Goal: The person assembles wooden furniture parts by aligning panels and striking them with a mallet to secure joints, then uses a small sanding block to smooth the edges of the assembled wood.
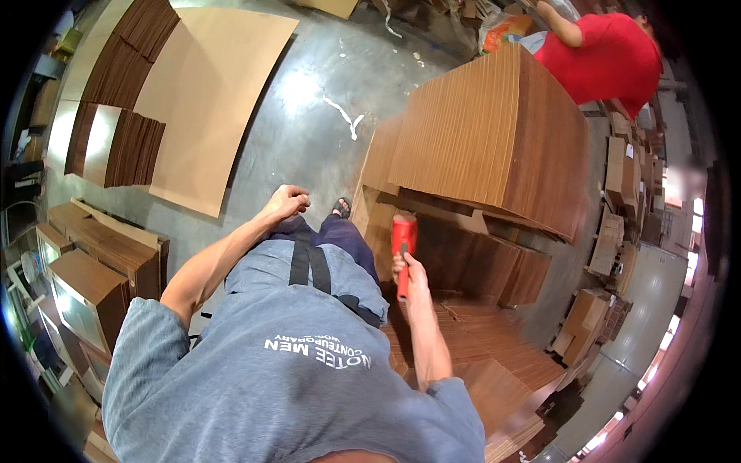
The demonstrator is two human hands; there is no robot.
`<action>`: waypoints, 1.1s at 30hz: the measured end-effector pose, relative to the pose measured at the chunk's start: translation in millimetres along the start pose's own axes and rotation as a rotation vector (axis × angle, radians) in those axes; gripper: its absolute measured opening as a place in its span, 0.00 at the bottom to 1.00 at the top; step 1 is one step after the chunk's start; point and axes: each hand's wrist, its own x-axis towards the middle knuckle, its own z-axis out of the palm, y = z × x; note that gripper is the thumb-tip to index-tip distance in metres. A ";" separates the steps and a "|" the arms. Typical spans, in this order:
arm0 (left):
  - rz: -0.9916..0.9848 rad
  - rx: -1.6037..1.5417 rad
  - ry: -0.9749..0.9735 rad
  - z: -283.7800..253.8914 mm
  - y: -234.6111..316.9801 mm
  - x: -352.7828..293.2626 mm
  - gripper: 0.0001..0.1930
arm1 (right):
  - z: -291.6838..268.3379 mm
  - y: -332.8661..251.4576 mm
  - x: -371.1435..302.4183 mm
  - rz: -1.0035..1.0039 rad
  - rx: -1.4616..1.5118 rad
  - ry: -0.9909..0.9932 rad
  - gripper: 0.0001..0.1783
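Observation:
My right hand [413,272] is wrapped round the handle of a red hand-held tool [404,231] with a thick round body; its exact kind does not show. The tool's head is beside a stack of brown wood-grain cardboard sheets [440,239]. To the right of and beyond it rises a taller stack of the same striped cardboard [463,139]. My left hand [289,201] hovers in front of my waist, its fingers loosely curled and nothing visible in them.
Far left, brown cardboard stacks [123,147] lie beside a large flat tan sheet [208,100]. More stacked cardboard [93,285] stands near my left elbow. A person in a red shirt [602,62] is behind the tall stack. White scraps [345,117] litter the grey floor [309,147].

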 end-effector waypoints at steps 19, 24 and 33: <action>-0.056 0.054 -0.079 -53.5 18.5 28.4 0.13 | 160.4 68.0 18.6 -0.518 0.388 -0.026 0.05; -0.113 -0.039 -0.090 -62.1 41.0 44.0 0.14 | 166.0 77.5 6.5 -0.444 0.454 -0.030 0.06; -0.123 0.082 -0.211 -108.5 86.5 91.4 0.16 | 155.5 108.9 31.5 -0.585 0.358 0.254 0.08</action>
